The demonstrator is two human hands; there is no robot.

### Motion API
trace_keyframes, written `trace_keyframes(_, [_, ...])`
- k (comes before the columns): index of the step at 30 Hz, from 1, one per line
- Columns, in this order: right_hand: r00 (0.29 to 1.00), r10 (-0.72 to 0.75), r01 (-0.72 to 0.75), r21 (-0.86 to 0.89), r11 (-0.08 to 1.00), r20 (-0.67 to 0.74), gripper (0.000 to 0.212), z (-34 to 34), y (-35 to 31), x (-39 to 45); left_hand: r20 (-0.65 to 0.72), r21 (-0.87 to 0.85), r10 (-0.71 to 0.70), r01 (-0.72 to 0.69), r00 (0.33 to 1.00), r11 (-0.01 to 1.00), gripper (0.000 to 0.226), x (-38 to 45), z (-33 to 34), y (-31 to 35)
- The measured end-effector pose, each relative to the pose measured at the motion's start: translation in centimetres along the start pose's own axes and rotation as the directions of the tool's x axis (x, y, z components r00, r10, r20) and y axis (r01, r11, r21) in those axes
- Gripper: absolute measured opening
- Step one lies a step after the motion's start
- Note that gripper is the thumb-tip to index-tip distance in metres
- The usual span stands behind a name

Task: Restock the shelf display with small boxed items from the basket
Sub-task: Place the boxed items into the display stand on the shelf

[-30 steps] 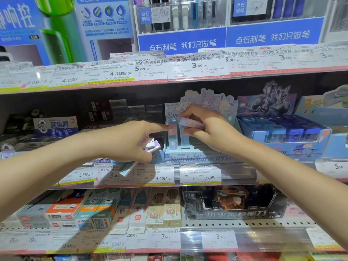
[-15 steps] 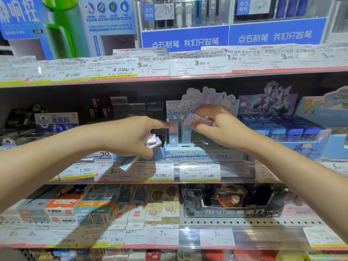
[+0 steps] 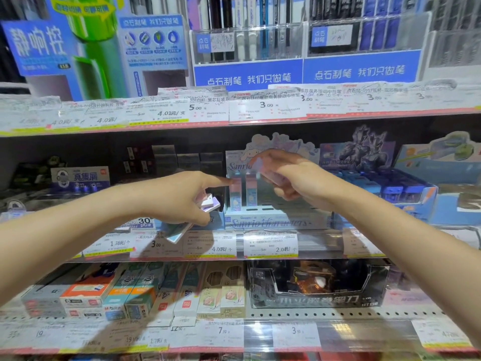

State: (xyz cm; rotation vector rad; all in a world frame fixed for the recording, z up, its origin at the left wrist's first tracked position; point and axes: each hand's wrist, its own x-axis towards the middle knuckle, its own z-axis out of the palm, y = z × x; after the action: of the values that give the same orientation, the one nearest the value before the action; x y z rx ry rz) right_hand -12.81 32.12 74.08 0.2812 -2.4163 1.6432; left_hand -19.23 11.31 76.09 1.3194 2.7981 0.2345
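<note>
A pale blue cartoon display box (image 3: 276, 221) stands on the middle shelf. Two small pastel boxes (image 3: 243, 192) stand upright in its left slots. My left hand (image 3: 179, 196) grips a bundle of small pastel boxes (image 3: 205, 204), and its index finger touches the left upright box. My right hand (image 3: 294, 175) is blurred above the display and pinches one small pink box (image 3: 270, 175) over the empty slots. The basket is out of view.
A blue display of small boxes (image 3: 406, 188) stands right of the cartoon one. Price tags (image 3: 270, 243) line the shelf edge. Pencil boxes (image 3: 135, 295) and a dark cutter box (image 3: 317, 285) fill the lower shelf. Pen racks (image 3: 247, 43) stand above.
My right hand has lifted with the small pink box and moved slightly right over the display. The left hand has stayed put with its bundle.
</note>
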Motion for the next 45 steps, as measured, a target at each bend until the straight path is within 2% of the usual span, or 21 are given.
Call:
trace_keyframes(1, [1.000,0.014,-0.013,0.086,0.996,-0.006,0.024,-0.1,0.0,0.0,0.001,0.005,-0.005,0.005,1.000,1.000,0.076,0.0,0.0,0.0])
trace_keyframes(3, [0.998,0.007,-0.001,0.095,0.995,-0.057,0.027,-0.2,0.2,0.2,0.010,0.015,-0.009,0.009,1.000,1.000,0.077,-0.1,0.0,0.0])
trace_keyframes(7, [0.983,-0.074,0.058,-0.096,0.994,-0.165,0.033,-0.7,0.6,0.6,0.042,0.021,-0.020,0.019,0.999,1.000,0.077,-0.1,-0.2,0.2])
trace_keyframes(11, [0.962,-0.096,0.066,-0.120,0.991,-0.255,0.009,-0.7,0.7,0.8,0.041,0.026,-0.021,0.020,0.999,0.999,0.077,-0.1,-0.3,0.3])
trace_keyframes(12, [0.959,-0.109,0.070,-0.153,0.986,-0.262,0.006,-0.6,0.6,0.7,0.042,0.030,-0.019,0.017,0.999,0.999,0.077,-0.1,-0.3,0.3])
trace_keyframes(13, [0.956,-0.129,0.075,-0.205,0.976,-0.265,0.014,-0.5,0.6,0.7,0.044,0.036,-0.017,0.015,0.999,0.999,0.077,-0.1,-0.3,0.3])
trace_keyframes(16, [0.956,-0.215,0.137,-0.346,0.928,-0.199,0.024,0.1,0.4,0.2,0.046,0.043,-0.017,0.015,0.999,0.999,0.078,0.0,-0.3,0.3])
trace_keyframes(20, [0.935,-0.325,0.244,-0.405,0.881,-0.144,0.021,0.7,0.5,0.0,0.042,0.054,-0.014,0.011,0.999,0.998,0.077,0.0,-0.3,0.3])
trace_keyframes(25, [0.934,-0.342,0.267,-0.431,0.862,-0.104,0.032,0.8,0.7,0.4,0.038,0.065,-0.015,0.012,0.999,0.998,0.079,0.0,-0.3,0.3])
trace_keyframes(28, [0.938,-0.341,0.266,-0.504,0.822,-0.062,0.017,1.1,1.3,0.2,0.033,0.065,-0.013,0.011,0.999,0.998,0.079,-0.1,-0.3,0.4])
trace_keyframes(31, [0.910,-0.404,0.287,-0.565,0.774,-0.091,0.008,1.0,1.5,0.1,0.034,0.068,-0.001,-0.002,0.999,0.998,0.079,-0.1,-0.3,0.5])
trace_keyframes(34, [0.911,-0.392,0.263,-0.555,0.789,-0.125,0.007,0.8,1.2,0.1,0.048,0.061,-0.005,0.002,0.999,0.998,0.079,-0.1,-0.4,0.4])
trace_keyframes(37, [0.926,-0.367,0.252,-0.583,0.772,-0.085,0.010,1.0,1.3,0.2,0.052,0.042,-0.004,0.002,0.999,0.999,0.080,0.0,-0.3,0.3])
trace_keyframes(41, [0.944,-0.322,0.236,-0.539,0.808,-0.069,0.014,1.1,0.9,0.4,0.045,0.000,-0.007,0.007,0.999,1.000,0.080,-0.4,-0.4,0.4])
trace_keyframes(43, [0.956,-0.290,0.224,-0.532,0.817,-0.043,0.017,0.9,0.5,0.3,-0.011,-0.032,0.011,-0.012,1.000,0.999,0.077,-0.6,-0.3,0.7])
trace_keyframes(45, [0.950,-0.302,0.216,-0.530,0.820,-0.080,0.017,0.8,0.1,0.1,-0.123,-0.086,0.032,-0.043,0.992,0.995,0.070,-0.9,-0.1,0.9])
